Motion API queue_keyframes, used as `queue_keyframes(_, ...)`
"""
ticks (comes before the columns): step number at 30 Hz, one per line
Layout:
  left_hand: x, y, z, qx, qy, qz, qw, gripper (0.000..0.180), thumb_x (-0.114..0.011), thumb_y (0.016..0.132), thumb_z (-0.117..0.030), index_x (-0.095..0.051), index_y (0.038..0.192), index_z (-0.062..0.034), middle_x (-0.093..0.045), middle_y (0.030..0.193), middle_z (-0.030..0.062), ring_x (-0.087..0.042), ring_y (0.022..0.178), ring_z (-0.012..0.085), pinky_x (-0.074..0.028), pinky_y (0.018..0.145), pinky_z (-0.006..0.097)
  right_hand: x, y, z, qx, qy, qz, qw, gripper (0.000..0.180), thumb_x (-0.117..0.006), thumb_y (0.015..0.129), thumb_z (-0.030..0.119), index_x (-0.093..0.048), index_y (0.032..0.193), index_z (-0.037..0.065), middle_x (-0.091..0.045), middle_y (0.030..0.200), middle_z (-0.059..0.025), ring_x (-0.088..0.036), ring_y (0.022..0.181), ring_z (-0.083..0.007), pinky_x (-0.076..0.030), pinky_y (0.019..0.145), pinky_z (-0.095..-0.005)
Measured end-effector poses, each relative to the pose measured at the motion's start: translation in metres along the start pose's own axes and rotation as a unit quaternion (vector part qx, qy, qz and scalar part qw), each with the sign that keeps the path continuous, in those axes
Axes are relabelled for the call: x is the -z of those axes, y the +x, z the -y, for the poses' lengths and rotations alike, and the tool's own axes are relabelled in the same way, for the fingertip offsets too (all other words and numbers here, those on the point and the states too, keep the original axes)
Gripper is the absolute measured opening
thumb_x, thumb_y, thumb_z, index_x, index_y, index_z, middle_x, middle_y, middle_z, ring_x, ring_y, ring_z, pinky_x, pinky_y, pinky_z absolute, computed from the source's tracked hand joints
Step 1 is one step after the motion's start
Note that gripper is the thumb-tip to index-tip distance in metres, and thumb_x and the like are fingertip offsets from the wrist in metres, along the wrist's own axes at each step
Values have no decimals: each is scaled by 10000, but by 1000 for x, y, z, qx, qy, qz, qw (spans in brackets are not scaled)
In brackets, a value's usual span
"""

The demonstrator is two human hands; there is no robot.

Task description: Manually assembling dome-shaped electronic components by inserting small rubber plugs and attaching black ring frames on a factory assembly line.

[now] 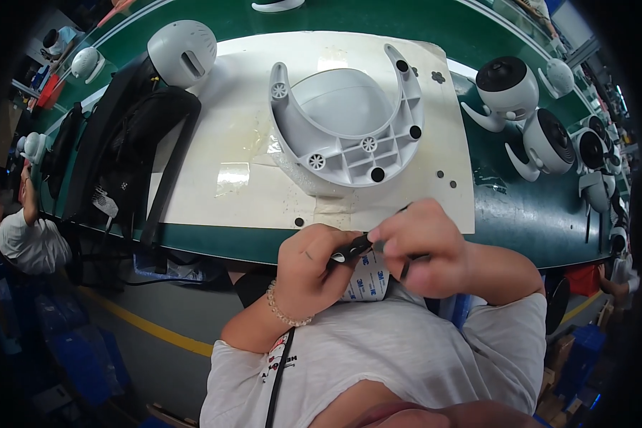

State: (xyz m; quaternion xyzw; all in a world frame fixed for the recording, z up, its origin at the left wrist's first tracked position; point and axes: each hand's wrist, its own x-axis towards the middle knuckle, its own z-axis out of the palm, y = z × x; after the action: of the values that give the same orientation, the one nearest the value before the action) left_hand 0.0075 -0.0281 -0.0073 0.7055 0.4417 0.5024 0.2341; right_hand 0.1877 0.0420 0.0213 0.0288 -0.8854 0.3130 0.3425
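My left hand [310,260], with a beaded bracelet at the wrist, is closed on a white backing sheet [369,278] with blue print. A black piece with small white holes [353,248] shows at its upper edge. Against it, my right hand [426,250] is closed in a pinch, with dark edges between its fingers that I cannot make out. Beyond both hands lies a white curved plastic stand [321,160], ribbed underside up, with a domed white body [346,100] inside its curve. Round black pads [377,175] sit on several of its spots; other round recesses are bare white.
A cream board [228,143] covers the green table [542,235]. Small black discs [299,222] lie on it. At left are a black bin [114,143] and a white rounded housing [183,53]. Several white-and-black round devices [506,85] stand at right. Another person [32,239] sits far left.
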Motion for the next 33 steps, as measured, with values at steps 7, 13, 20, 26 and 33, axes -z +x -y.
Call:
queue_keyframes(7,5,-5,6,40,-50,-19,998,272,-616,609,44,-578,867,-36,-574,726,97,-560,602,226,-441,531,278,4,19,14,-82,140,-74,984,255,-686,649,189,-517,735,17,-493,658,-65,-496,534,-200,-368,470,-256)
queue_keyframes(13,6,15,12,-66,20,-145,987,313,-619,541,35,-614,842,-51,-446,1178,202,-584,804,234,-449,564,256,19,61,-6,-85,-129,-86,984,670,-521,704,-166,-234,1234,127,-399,1070,-142,-552,775,-166,-413,591,-220)
queue_keyframes(20,4,19,28,-93,-16,-86,992,314,-582,507,29,-600,816,-25,-291,1319,273,-612,804,238,-464,574,289,15,75,-11,-126,-91,-54,986,633,-517,722,-162,-239,1228,98,-406,1104,-163,-570,792,-178,-489,647,-252)
queue_keyframes(26,15,23,28,-101,64,-34,992,296,-572,516,11,-579,812,-1,-367,1273,264,-590,671,231,-451,560,289,7,83,-9,-7,-238,-87,967,538,-557,638,-176,-395,1087,71,-550,896,-189,-590,711,-252,-478,526,-294)
queue_keyframes(33,7,22,29,-87,39,-89,992,294,-575,519,11,-577,812,-10,-366,1280,250,-534,559,231,-432,526,292,19,77,11,-86,-274,-6,958,388,-598,576,-98,-506,942,-11,-574,922,-153,-558,730,-266,-442,648,-332)
